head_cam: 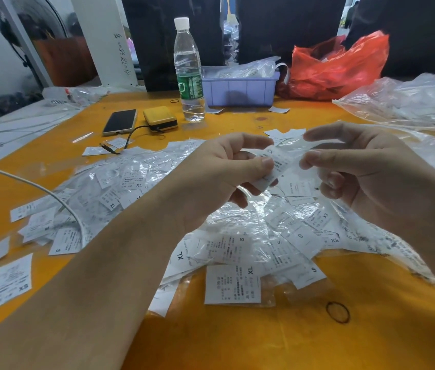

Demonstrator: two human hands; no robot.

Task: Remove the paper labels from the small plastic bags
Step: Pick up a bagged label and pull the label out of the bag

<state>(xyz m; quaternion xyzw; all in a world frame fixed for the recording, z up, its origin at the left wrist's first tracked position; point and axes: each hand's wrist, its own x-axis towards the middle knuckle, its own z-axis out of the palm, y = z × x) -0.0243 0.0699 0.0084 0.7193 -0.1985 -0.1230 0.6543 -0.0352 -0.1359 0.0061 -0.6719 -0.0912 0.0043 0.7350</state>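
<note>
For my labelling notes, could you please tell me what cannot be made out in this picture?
- Head view: fine print on the label is too small; only "XS" reads.
- Left hand's grip on it: fingertips partly hidden behind the label.
- Purple bin's contents: blurred by crumpled plastic.
- Red bag's contents: hidden by the bag.

I have one wide-angle view only, worn on the person's head and looking forward and down across the orange table (291, 343). It sits close: both forearms enter from the bottom edge, and the left hand (227, 166) and right hand (358, 172) meet near mid-frame. The table's far edge lies near the top, where straight lines bow.
</note>
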